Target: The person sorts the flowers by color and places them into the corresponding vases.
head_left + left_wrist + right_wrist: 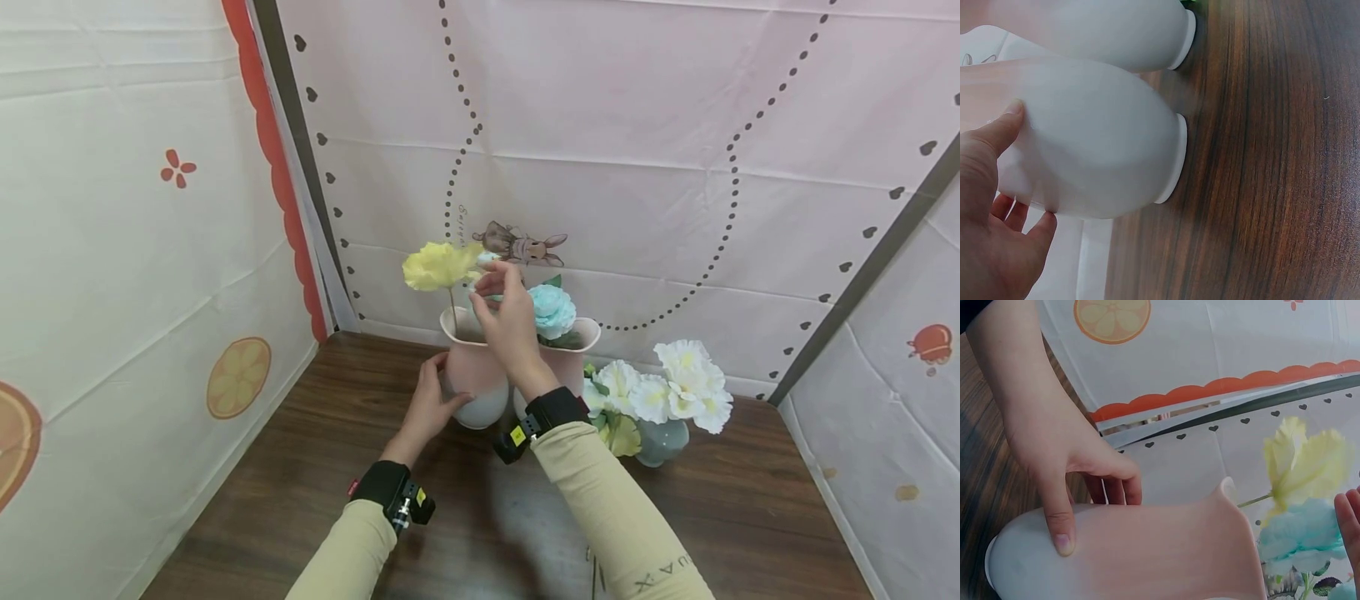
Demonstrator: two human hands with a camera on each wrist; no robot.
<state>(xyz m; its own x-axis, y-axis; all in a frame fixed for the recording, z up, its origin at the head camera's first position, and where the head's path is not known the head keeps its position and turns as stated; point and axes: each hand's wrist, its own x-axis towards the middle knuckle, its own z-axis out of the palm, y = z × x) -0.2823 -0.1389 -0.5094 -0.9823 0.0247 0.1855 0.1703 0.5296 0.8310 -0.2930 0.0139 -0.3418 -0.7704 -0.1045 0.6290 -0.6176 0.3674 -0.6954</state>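
Observation:
My left hand (431, 404) holds the side of a pink-and-white vase (477, 383), which stands on the table. In the left wrist view, the thumb and fingers lie on either side of this vase (1097, 137). A yellow flower (438, 267) on a thin stem rises from its mouth. Beside it in the right wrist view is a light blue flower (1304, 531), mostly hidden behind my right hand in the head view. My right hand (512, 321) is raised over the vase mouth, its fingers (1349, 519) extended right by the blue petals, thumb and fingers apart.
A matching vase (572, 362) stands close on the right with a light blue flower (553, 310) in it. Farther right, white flowers (690, 387) spread over a small grey-blue vase (663, 443). Printed cloth walls (600, 192) border the wooden table (300, 492).

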